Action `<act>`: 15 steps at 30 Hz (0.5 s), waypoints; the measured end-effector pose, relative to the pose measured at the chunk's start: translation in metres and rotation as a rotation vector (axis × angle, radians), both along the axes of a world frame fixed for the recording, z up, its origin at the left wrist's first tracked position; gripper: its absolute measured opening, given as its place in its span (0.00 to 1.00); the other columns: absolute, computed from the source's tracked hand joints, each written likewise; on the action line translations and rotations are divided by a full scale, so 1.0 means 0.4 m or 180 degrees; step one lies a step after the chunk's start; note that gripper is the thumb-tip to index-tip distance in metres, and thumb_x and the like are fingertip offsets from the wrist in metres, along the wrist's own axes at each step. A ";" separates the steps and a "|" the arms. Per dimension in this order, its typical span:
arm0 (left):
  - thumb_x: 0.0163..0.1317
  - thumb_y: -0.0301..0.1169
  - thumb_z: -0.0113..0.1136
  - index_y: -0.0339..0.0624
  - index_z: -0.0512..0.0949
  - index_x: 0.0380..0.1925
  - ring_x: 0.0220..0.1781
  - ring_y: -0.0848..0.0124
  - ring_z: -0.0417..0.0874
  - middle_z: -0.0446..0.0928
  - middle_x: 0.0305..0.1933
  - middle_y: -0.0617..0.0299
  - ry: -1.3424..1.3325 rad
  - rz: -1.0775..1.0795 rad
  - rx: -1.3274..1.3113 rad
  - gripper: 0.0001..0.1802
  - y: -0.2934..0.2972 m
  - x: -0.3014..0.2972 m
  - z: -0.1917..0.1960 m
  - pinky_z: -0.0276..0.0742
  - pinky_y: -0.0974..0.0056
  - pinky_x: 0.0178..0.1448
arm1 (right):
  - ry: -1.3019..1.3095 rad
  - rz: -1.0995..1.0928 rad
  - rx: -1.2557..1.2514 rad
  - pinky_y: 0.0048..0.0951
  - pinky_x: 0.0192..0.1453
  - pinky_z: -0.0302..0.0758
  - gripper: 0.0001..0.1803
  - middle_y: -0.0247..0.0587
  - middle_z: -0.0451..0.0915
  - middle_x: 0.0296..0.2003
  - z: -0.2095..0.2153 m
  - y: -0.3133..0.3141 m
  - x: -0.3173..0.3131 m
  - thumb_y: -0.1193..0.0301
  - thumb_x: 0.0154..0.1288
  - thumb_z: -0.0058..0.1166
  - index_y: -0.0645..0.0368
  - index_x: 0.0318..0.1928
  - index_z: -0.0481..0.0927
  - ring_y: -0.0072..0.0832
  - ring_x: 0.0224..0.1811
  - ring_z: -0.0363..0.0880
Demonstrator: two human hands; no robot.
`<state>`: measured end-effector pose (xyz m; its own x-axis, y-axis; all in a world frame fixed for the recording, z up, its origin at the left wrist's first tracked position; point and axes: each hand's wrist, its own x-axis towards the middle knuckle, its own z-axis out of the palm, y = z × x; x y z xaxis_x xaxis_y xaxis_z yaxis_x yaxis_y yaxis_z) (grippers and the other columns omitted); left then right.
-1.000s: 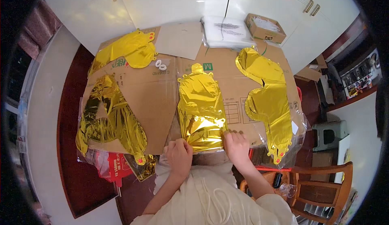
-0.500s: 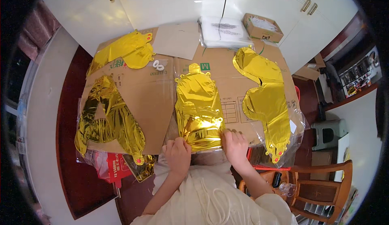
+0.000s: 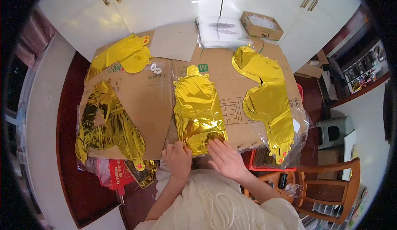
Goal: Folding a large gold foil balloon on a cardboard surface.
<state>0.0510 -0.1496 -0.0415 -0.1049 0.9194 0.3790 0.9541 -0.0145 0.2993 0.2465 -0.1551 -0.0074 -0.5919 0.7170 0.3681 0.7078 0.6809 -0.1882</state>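
A flat gold foil balloon, folded into a long panel, lies in the middle of the cardboard at its near edge. My left hand pinches the balloon's lower left corner with curled fingers. My right hand rests flat on its lower right part, fingers stretched out. On the left lies an A-shaped gold foil balloon. Another gold foil balloon lies at the far left. A curvy gold foil balloon lies on the right, partly over clear plastic film.
Two small white rings lie on the cardboard sheet. At the back are a stack of clear plastic bags and an open cardboard box. A wooden chair stands at right; a red bag hangs below left.
My right hand has let go of the balloon's lower right corner, moved left and flattened onto the foil. My left hand keeps its pinch. The whole view has shifted slightly.
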 end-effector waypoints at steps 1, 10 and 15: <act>0.49 0.26 0.64 0.46 0.73 0.27 0.35 0.62 0.76 0.74 0.24 0.62 -0.0003 0.0002 -0.0046 0.08 0.001 0.002 0.004 0.66 0.55 0.40 | -0.0077 -0.0118 -0.0146 0.45 0.67 0.66 0.27 0.55 0.73 0.58 -0.014 -0.002 0.001 0.57 0.62 0.59 0.62 0.56 0.76 0.43 0.65 0.69; 0.54 0.27 0.62 0.44 0.73 0.33 0.36 0.58 0.76 0.75 0.26 0.60 -0.0624 0.0020 -0.0316 0.08 0.002 -0.014 0.029 0.66 0.53 0.43 | -0.0397 -0.0325 -0.0383 0.49 0.73 0.59 0.31 0.56 0.65 0.66 -0.069 0.002 0.000 0.53 0.63 0.58 0.53 0.63 0.73 0.50 0.72 0.60; 0.57 0.28 0.64 0.40 0.73 0.41 0.34 0.63 0.81 0.81 0.29 0.57 -0.2221 -0.0062 -0.1076 0.14 0.017 -0.064 0.055 0.73 0.58 0.40 | -0.0319 -0.0337 -0.0430 0.52 0.72 0.61 0.30 0.58 0.66 0.65 -0.071 0.001 -0.003 0.54 0.63 0.58 0.52 0.63 0.74 0.53 0.71 0.61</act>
<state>0.0254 -0.1428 -0.0195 -0.1988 0.9775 -0.0703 0.5437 0.1697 0.8219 0.2451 -0.1548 -0.0360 -0.5393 0.8162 0.2071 0.7940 0.5749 -0.1978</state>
